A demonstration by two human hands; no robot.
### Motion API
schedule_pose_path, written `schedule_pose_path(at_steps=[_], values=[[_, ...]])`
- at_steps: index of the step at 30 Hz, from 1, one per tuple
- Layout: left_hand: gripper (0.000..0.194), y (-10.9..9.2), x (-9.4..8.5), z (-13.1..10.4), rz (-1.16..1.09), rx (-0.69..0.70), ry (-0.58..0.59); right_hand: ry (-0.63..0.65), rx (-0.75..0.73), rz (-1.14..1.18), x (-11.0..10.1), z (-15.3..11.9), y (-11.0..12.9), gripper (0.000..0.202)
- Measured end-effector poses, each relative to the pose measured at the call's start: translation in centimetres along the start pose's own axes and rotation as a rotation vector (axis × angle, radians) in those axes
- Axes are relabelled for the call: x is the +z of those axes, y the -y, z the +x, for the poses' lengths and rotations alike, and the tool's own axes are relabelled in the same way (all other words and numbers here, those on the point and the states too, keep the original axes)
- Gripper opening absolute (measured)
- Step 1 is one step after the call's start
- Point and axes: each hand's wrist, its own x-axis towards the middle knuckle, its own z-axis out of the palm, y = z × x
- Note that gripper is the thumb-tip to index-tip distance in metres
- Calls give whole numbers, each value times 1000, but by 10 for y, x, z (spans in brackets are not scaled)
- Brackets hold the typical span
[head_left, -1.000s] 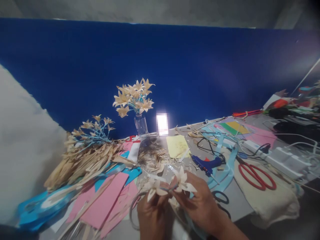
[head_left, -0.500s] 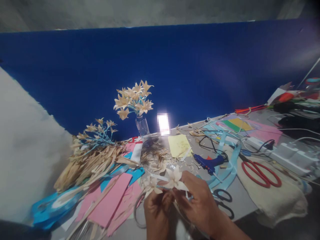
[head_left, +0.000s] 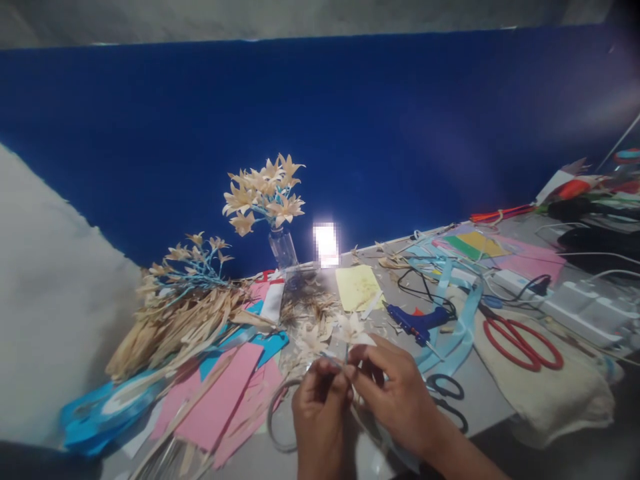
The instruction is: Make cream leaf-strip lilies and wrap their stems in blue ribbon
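Observation:
Low in the centre, my left hand [head_left: 324,407] pinches the thin stems of two cream husk-like flowers. One flower [head_left: 311,339] stands above that hand; the other flower [head_left: 354,329] rises over the fingers of my right hand [head_left: 395,393]. My right hand is closed at the same stems, its fingertips almost touching those of the left. A light strip hangs below the hands. The exact grip of the fingertips is partly hidden.
A glass bottle [head_left: 283,249] holds more flowers. Dried husks [head_left: 175,327] and pink sheets [head_left: 220,400] lie left. To the right are a blue glue gun [head_left: 419,323], black-handled scissors [head_left: 447,400], red-handled scissors [head_left: 523,341] on cloth and a power strip [head_left: 590,310].
Both flowers have moved up and stand higher above my fingers, so the stems below them now show. My hands have turned slightly, and the camera view has shifted a little.

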Motion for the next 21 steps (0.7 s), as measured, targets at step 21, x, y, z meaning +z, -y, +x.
schedule_pose_path(at_steps=[21], values=[[32,-24,1,-3,-59,-94,55,182,186,62,-1,-8,-10,7]])
